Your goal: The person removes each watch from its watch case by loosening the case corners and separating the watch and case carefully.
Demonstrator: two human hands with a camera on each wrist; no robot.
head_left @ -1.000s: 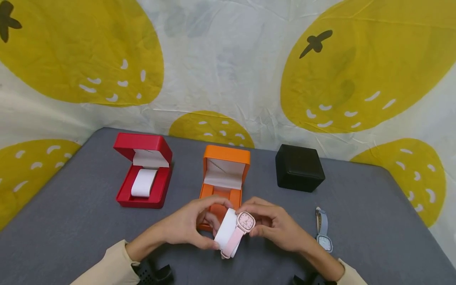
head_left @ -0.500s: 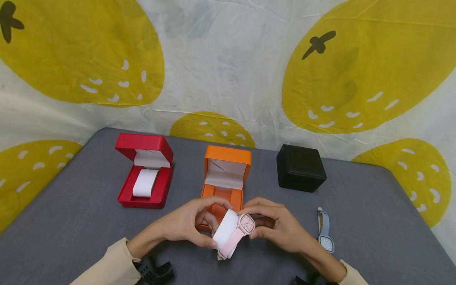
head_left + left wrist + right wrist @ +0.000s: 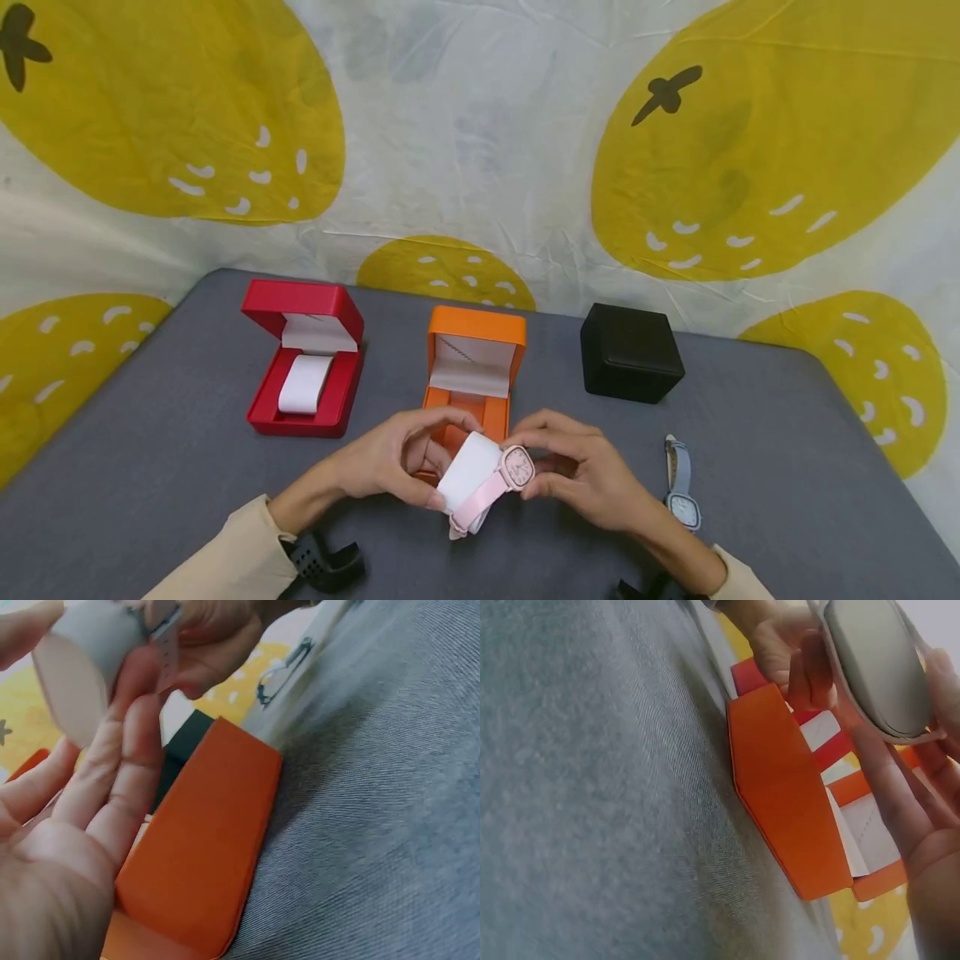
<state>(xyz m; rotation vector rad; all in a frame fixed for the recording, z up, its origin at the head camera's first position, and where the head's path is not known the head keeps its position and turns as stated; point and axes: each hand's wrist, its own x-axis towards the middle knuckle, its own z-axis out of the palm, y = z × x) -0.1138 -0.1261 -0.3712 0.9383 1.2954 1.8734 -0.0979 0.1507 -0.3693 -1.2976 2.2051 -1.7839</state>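
A white watch cushion (image 3: 468, 471) is held tilted above the table, in front of the orange watch box (image 3: 477, 327). My left hand (image 3: 390, 460) grips its left side between thumb and fingers. A pink square-faced wristwatch (image 3: 518, 467) lies around the cushion's right part, its strap slanting down to the lower left. The right hand (image 3: 573, 468) pinches the watch near its face. From the left wrist, the cushion (image 3: 86, 671) shows above my spread fingers. In the right wrist view the cushion's oval end (image 3: 877, 664) is ringed by the strap; its far side is hidden.
An open red watch box (image 3: 303, 358) with a white cushion inside stands at the left. The closed black box (image 3: 632, 354) is at the back right. A light blue wristwatch (image 3: 681, 487) lies on the grey table (image 3: 150, 467), right of my right hand.
The cushion has moved slightly left and up with my left hand, and the strap slants more to the left. The right hand keeps its pinch on the pink watch.
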